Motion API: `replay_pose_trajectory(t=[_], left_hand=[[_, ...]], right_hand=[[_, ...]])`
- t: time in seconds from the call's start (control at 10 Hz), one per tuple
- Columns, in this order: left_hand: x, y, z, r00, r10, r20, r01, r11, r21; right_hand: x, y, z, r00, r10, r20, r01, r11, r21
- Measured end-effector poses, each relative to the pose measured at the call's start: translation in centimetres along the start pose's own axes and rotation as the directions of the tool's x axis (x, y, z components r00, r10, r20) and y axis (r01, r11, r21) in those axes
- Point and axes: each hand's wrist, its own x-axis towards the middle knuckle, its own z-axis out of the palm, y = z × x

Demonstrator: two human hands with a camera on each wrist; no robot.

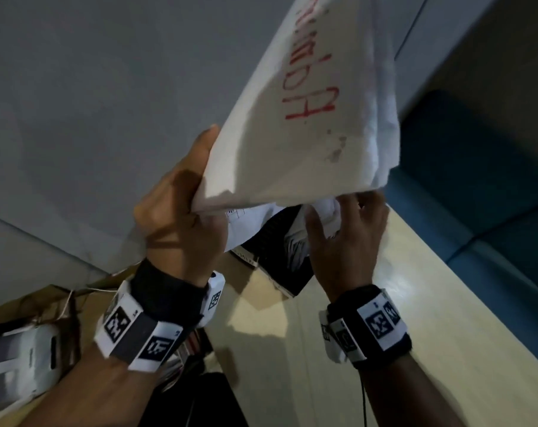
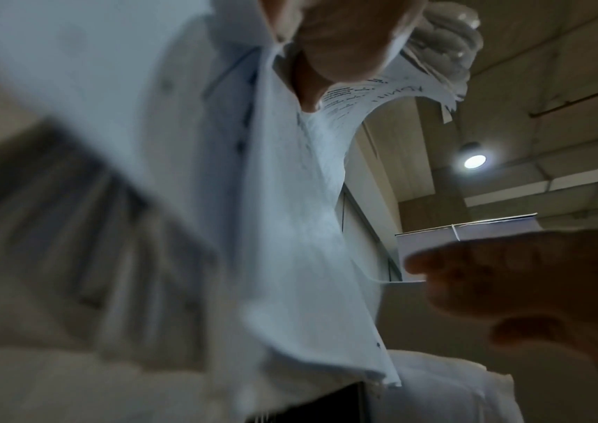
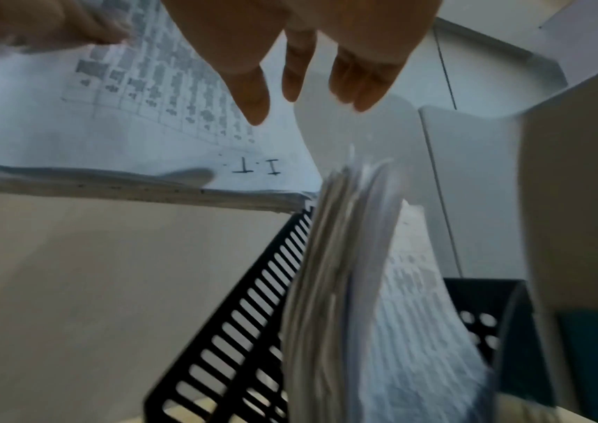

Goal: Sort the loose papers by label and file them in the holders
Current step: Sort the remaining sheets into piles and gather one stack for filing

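Note:
My left hand (image 1: 181,211) grips the lower edge of a thick stack of white papers (image 1: 292,134) and holds it up, tilted; its top sheet bears red handwriting. From the right wrist view the underside of this stack (image 3: 127,137) shows a printed table and the label "I.T.". My right hand (image 1: 348,223) reaches under the stack with fingers (image 3: 254,94) extended over the papers (image 3: 337,272) that stand in a black slotted holder (image 3: 254,300). It holds nothing. The holder (image 1: 280,263) stands on the desk, mostly hidden by the stack and my hands.
The light wooden desk (image 1: 323,318) runs along a grey partition (image 1: 92,103). A white device (image 1: 21,359) and loose cables lie at the lower left. A blue padded surface (image 1: 477,180) lies to the right. A white box (image 2: 471,237) shows behind my right hand.

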Motion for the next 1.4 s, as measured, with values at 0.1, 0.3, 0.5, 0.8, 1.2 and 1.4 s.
replay_pose_trajectory(t=[0.1, 0.3, 0.5, 0.8, 1.2, 1.4], left_hand=[[-0.6, 0.6, 0.3, 0.998, 0.066, 0.005, -0.066, 0.996, 0.055], [-1.7, 0.2, 1.8, 0.989, -0.127, 0.078, 0.132, 0.988, -0.075], [-1.9, -1.9, 1.7, 0.961, -0.277, -0.003, 0.275, 0.956, -0.103], [-2.5, -4.0, 4.9, 0.966, -0.258, 0.037, 0.258, 0.966, -0.002], [-5.2, -8.9, 12.4, 0.899, -0.343, 0.271, 0.374, 0.925, -0.072], [-7.6, -10.7, 11.9, 0.699, -0.493, 0.518, 0.614, 0.785, -0.08]], right_hand=[[0.7, -1.4, 1.0, 0.976, 0.006, 0.219, -0.068, 0.958, 0.279], [0.9, -1.1, 4.9, 0.858, 0.001, 0.514, -0.241, 0.884, 0.401], [0.9, -1.9, 6.0, 0.831, -0.01, 0.556, -0.286, 0.85, 0.443], [0.6, -1.4, 7.8, 0.812, 0.058, 0.581, -0.288, 0.905, 0.312], [-2.3, 1.0, 7.5, 0.703, 0.153, 0.695, -0.227, 0.974, 0.015], [-3.7, 1.6, 7.1, 0.7, 0.139, 0.7, -0.189, 0.982, -0.006]])
